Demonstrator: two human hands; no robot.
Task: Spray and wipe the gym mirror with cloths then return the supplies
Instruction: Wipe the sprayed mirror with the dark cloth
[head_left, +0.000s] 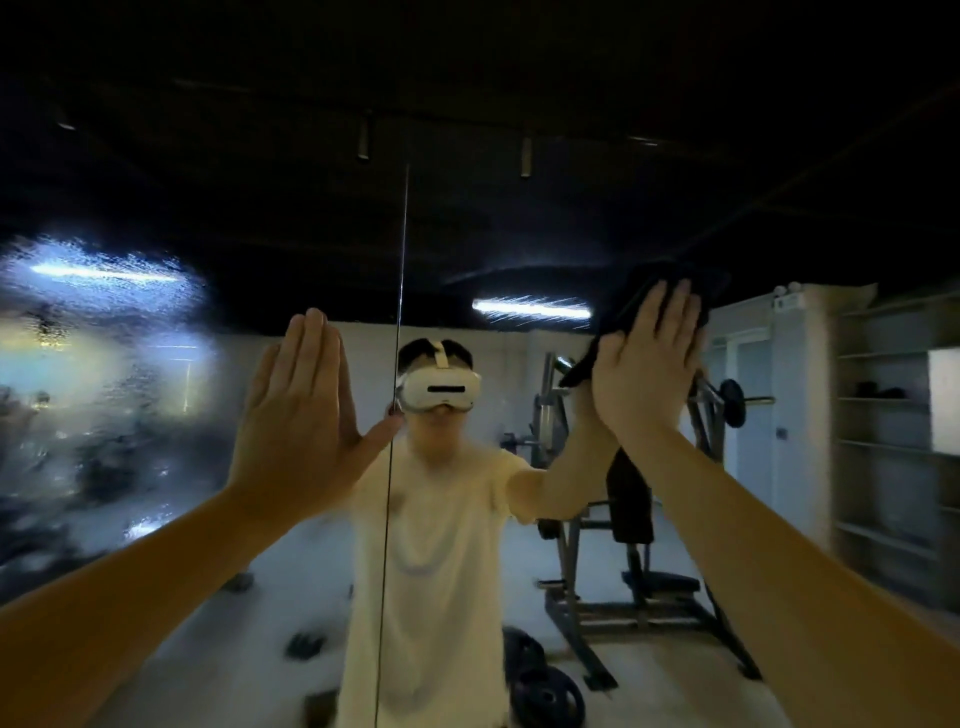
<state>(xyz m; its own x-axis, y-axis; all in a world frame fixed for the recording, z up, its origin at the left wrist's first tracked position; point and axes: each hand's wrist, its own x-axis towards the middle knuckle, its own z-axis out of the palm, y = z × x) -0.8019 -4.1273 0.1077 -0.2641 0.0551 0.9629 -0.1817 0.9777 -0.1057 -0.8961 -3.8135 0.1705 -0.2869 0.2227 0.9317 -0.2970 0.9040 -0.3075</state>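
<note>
Operator dress, per refl.
Pale cream short-sleeve tee (431, 545); white headset (441, 391) over eyes w/ white top strap (442, 354), dark slot across front; both forearms (130, 597) bare below sleeves.

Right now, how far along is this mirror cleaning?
Spraying looks done on the left: that stretch of the mirror is covered in wet film. In hand: the right hand presses a dark cloth flat on the right panel, where faint streaks show; the left hand leans bare on the glass. Still to do: wiping the wet stretch and returning supplies.
</note>
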